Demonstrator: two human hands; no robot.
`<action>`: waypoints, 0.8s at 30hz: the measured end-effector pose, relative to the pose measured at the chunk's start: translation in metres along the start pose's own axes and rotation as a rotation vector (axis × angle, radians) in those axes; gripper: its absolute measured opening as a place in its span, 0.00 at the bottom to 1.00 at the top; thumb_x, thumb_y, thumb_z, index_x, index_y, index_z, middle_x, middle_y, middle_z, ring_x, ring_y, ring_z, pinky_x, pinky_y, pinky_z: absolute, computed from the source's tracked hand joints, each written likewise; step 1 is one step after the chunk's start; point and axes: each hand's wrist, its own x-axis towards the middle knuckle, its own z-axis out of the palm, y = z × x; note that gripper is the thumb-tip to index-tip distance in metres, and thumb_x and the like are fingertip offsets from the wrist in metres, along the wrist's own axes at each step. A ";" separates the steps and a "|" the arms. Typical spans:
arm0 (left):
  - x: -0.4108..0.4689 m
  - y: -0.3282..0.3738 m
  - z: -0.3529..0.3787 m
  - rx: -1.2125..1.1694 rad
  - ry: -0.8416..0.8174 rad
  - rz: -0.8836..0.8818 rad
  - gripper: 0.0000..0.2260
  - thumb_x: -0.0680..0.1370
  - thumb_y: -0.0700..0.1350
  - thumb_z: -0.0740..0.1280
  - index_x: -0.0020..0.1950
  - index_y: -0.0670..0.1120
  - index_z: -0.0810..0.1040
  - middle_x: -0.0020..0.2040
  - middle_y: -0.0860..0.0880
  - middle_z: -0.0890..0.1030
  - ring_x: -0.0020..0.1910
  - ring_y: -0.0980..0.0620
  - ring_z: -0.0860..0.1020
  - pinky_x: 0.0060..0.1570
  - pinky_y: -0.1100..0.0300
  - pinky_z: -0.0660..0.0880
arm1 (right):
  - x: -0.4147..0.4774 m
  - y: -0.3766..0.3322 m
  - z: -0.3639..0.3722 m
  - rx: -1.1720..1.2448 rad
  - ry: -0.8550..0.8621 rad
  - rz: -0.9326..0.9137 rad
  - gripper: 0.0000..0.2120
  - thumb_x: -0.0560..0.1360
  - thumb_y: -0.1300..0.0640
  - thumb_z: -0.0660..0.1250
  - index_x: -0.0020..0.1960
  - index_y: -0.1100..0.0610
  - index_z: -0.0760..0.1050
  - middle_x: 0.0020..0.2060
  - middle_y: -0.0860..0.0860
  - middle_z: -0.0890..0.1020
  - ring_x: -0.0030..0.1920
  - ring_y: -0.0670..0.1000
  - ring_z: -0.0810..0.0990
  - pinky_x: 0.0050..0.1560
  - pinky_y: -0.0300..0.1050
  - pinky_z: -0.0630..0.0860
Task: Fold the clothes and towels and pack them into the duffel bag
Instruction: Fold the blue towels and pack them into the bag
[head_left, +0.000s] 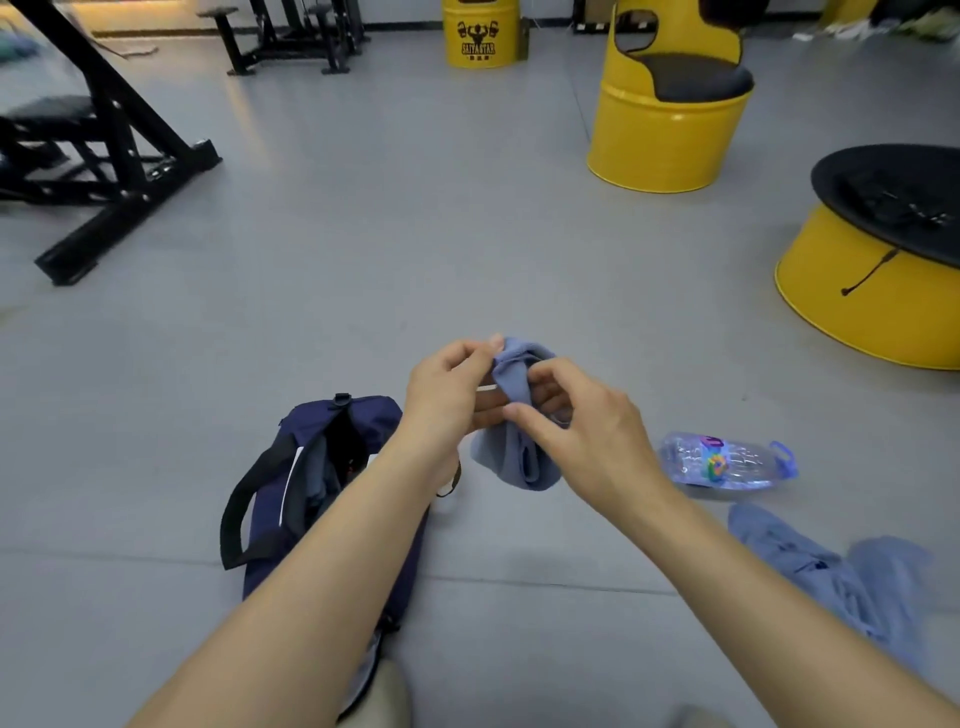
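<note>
Your left hand (447, 384) and right hand (582, 426) both pinch the small blue cloth (514, 415) aloft, presumably to fold it beside the open duffel bag (291, 467).

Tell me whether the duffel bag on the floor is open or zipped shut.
Open. The duffel bag gapes at the top, and grey fabric shows inside.

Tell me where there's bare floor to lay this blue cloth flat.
Widest: the grey floor straight ahead, between the black bench frame and the yellow barrel seat. Smaller: the strip between the duffel bag and the water bottle. Crowded at right: bottle and crumpled blue garment.
</note>
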 end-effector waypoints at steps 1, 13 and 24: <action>0.001 0.000 -0.001 -0.009 0.005 0.001 0.13 0.82 0.48 0.67 0.56 0.38 0.80 0.49 0.42 0.86 0.45 0.43 0.86 0.39 0.59 0.81 | 0.001 0.000 0.000 0.017 -0.011 0.010 0.10 0.74 0.46 0.73 0.52 0.45 0.77 0.43 0.37 0.83 0.46 0.38 0.80 0.47 0.32 0.74; 0.001 -0.015 -0.004 0.582 -0.037 0.318 0.11 0.81 0.49 0.66 0.62 0.60 0.77 0.46 0.56 0.85 0.45 0.55 0.84 0.46 0.51 0.81 | 0.011 0.022 -0.006 0.151 0.020 0.155 0.10 0.79 0.51 0.65 0.39 0.48 0.80 0.30 0.43 0.80 0.34 0.47 0.76 0.38 0.47 0.73; 0.006 -0.026 -0.002 0.827 -0.011 0.411 0.08 0.79 0.57 0.67 0.57 0.62 0.79 0.44 0.58 0.80 0.30 0.59 0.73 0.39 0.55 0.71 | 0.012 0.031 -0.012 0.182 -0.065 0.102 0.10 0.81 0.52 0.61 0.48 0.46 0.81 0.38 0.48 0.82 0.42 0.54 0.79 0.47 0.60 0.78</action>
